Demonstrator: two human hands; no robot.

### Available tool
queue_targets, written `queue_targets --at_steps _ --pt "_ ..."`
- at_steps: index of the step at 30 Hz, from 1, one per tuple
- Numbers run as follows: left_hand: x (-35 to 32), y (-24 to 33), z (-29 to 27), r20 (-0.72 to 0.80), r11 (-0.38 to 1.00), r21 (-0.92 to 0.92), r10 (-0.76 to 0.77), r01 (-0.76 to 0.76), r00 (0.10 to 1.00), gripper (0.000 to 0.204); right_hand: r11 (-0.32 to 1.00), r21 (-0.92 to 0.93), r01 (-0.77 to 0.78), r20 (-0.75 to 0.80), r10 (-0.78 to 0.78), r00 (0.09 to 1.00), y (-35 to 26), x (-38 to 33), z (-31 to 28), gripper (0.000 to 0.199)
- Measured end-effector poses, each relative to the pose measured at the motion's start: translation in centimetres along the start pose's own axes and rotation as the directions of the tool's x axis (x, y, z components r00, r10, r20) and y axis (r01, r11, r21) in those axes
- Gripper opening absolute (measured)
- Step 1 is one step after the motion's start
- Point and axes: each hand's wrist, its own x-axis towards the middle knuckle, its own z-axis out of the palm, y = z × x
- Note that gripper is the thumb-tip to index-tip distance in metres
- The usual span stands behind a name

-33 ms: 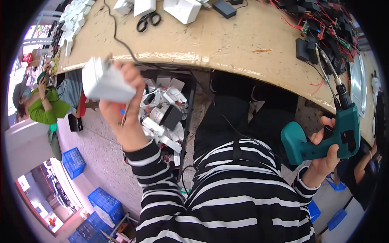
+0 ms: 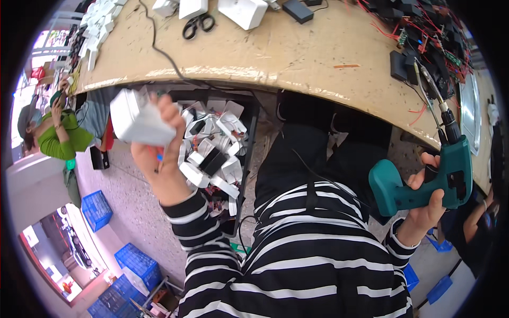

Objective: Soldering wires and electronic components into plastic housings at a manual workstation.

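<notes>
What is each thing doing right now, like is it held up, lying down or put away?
White box: held up in the left hand, off the table.
Teal power screwdriver: gripped in the right hand, bit pointing up towards the table.
Scissors: lying flat on the table, blades shut.
Black bin under the table: filled with white parts.

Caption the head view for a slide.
Left hand lifts a white plastic box; right hand grips a teal electric screwdriver.
</notes>
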Motion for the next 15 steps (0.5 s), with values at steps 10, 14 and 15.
queue_targets --at_steps 10,14,15 --pt "-19.5 4.3 -8.5 -0.739 0.483 0.665 0.535 0.570 0.409 0.037 1.000 0.024 -0.009 0.079 0.007 0.997 1.1 1.0 -0.7 0.070" --pt "-19.2 2.2 -12.3 -0.367 -0.464 0.381 0.718 0.800 0.591 0.062 0.999 0.034 0.005 0.078 -0.008 0.997 0.8 1.5 -0.1 0.070" --pt "-19.3 2.3 -12.3 -0.360 -0.468 0.393 0.714 0.792 0.601 0.062 1.000 0.017 0.018 0.073 -0.019 0.997 0.5 1.5 0.1 0.071"
